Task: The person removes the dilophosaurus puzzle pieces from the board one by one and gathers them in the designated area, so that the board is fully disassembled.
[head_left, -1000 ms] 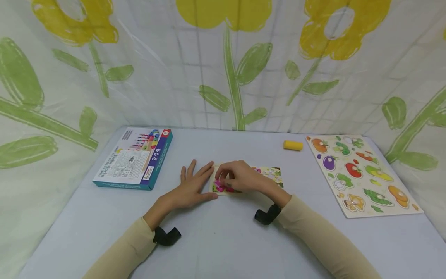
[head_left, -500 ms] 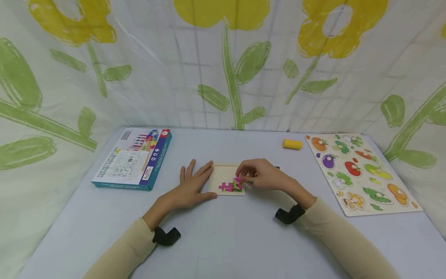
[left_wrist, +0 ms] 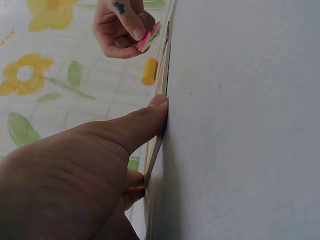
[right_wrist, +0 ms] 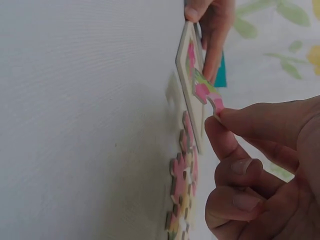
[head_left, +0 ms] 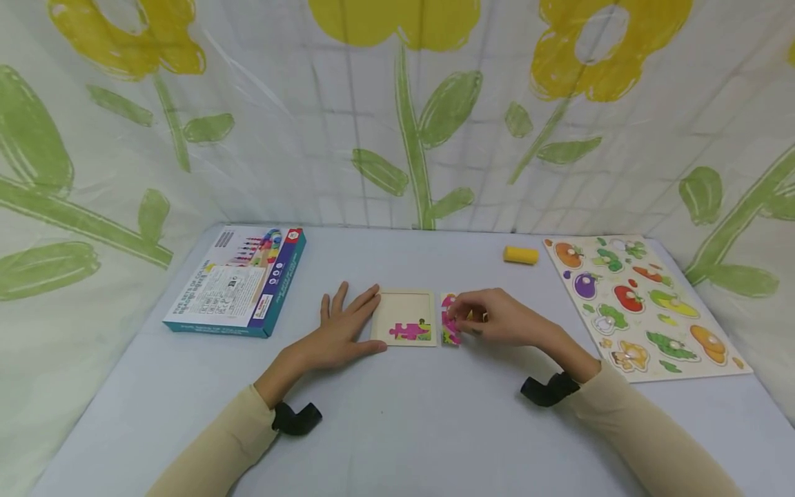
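My left hand [head_left: 332,338] lies with fingers spread, thumb and fingertips at the left edge of a square wooden puzzle tray [head_left: 404,293]. Pink and green jigsaw pieces [head_left: 410,332] lie joined along the tray's lower right. Just right of the tray, my right hand [head_left: 497,319] pinches one pink and green jigsaw piece [right_wrist: 202,91] between thumb and index finger, raised off the table. The same piece [left_wrist: 148,38] shows in the left wrist view. Beneath that hand more loose jigsaw pieces [right_wrist: 178,175] lie on the table, mostly hidden from the head camera.
A boxed bead toy [head_left: 226,283] lies at the back left. A yellow cylinder [head_left: 520,255] rests toward the back right. A vegetable peg board [head_left: 640,324] covers the right side. A flower-printed curtain [head_left: 279,138] rises behind the table.
My right hand has moved right, from over the tray to the loose pieces beside it. A pink jigsaw piece was left at the tray's lower right, and another is now pinched. My left hand stays put.
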A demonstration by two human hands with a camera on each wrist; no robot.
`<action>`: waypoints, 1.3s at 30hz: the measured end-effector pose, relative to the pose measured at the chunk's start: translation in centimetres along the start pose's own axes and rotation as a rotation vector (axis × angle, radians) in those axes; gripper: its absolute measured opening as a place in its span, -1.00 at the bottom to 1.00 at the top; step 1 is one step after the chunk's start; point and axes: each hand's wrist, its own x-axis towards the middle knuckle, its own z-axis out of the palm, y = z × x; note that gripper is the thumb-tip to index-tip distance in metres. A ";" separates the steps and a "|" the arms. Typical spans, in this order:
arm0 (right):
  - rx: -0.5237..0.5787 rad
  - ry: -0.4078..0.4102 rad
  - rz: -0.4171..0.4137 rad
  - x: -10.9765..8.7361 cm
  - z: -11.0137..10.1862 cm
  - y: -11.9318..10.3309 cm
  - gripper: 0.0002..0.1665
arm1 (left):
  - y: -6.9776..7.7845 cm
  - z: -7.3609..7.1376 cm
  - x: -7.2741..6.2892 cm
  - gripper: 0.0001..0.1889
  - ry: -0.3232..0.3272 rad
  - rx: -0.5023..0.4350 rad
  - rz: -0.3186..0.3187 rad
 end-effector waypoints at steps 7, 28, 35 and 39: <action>-0.013 -0.011 -0.001 -0.5 0.4 0.1 -0.82 | 0.0 0.0 0.0 -0.03 -0.005 0.004 0.000; -0.049 -0.004 -0.006 -0.3 0.8 0.1 -0.83 | 0.1 -0.1 0.0 -0.04 -0.004 0.005 0.006; -0.064 0.004 -0.021 -0.3 0.9 0.1 -0.83 | 0.0 -0.1 0.1 -0.04 0.005 0.000 0.006; -0.063 0.000 -0.017 -0.2 1.0 0.2 -0.84 | 0.0 0.0 0.0 -0.05 0.006 0.003 0.006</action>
